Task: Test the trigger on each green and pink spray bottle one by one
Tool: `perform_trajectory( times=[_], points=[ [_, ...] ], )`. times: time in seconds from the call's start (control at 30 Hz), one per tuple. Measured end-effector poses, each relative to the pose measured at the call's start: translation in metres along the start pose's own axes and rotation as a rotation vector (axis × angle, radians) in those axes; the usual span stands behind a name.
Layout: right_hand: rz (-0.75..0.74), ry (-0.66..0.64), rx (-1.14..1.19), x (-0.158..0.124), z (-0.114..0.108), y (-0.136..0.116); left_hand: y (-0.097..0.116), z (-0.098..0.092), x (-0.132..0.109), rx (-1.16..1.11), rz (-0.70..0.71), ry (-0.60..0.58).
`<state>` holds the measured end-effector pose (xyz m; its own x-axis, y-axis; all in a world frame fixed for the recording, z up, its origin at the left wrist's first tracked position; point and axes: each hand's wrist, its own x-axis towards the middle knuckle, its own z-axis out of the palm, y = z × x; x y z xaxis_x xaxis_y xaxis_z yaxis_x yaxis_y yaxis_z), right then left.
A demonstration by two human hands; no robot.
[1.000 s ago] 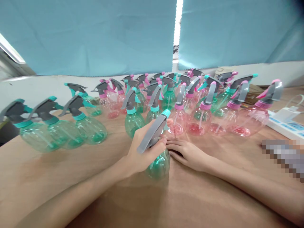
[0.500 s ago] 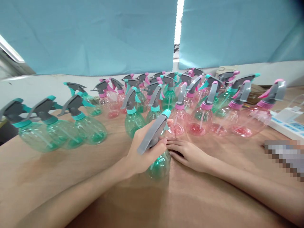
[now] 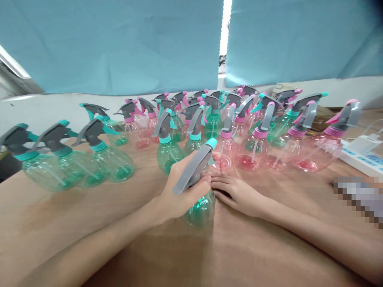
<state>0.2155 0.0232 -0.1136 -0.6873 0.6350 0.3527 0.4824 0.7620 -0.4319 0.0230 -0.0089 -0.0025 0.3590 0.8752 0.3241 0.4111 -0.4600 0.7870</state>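
Observation:
My left hand (image 3: 179, 191) is wrapped round the neck of a green spray bottle (image 3: 200, 211), just under its grey trigger head with a turquoise nozzle. The head slants up to the right. Low on the wooden table (image 3: 239, 247), my right hand (image 3: 235, 191) lies with its fingers stretched out towards the bottle. Its fingertips come close to the bottle's right side; whether they touch it I cannot tell. Just behind the left hand stands another green spray bottle (image 3: 169, 151). A pink spray bottle (image 3: 225, 153) stands beyond the right hand.
Several green spray bottles (image 3: 115, 165) stand at the left, and several pink ones (image 3: 317, 151) at the right. More bottles crowd the back. A power strip (image 3: 362, 157) and a blurred-out flat object (image 3: 360, 197) lie at the right. A blue curtain (image 3: 119, 44) hangs behind.
The trigger head in my left hand has shifted slightly, its nozzle a little further right. My right hand stays almost where it was.

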Motion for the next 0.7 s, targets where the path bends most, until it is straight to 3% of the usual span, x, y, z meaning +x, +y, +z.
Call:
perform_trajectory(
  times=[0.17,0.7],
  points=[
    [-0.005,0.005,0.001,-0.0001,0.0,0.0005,-0.0001,-0.0013,0.0023,-0.017,0.012,-0.041],
    [-0.011,0.015,0.007,0.0004,-0.0008,-0.0005,-0.0002,0.0008,0.0007,-0.015,0.02,0.0]
  ],
)
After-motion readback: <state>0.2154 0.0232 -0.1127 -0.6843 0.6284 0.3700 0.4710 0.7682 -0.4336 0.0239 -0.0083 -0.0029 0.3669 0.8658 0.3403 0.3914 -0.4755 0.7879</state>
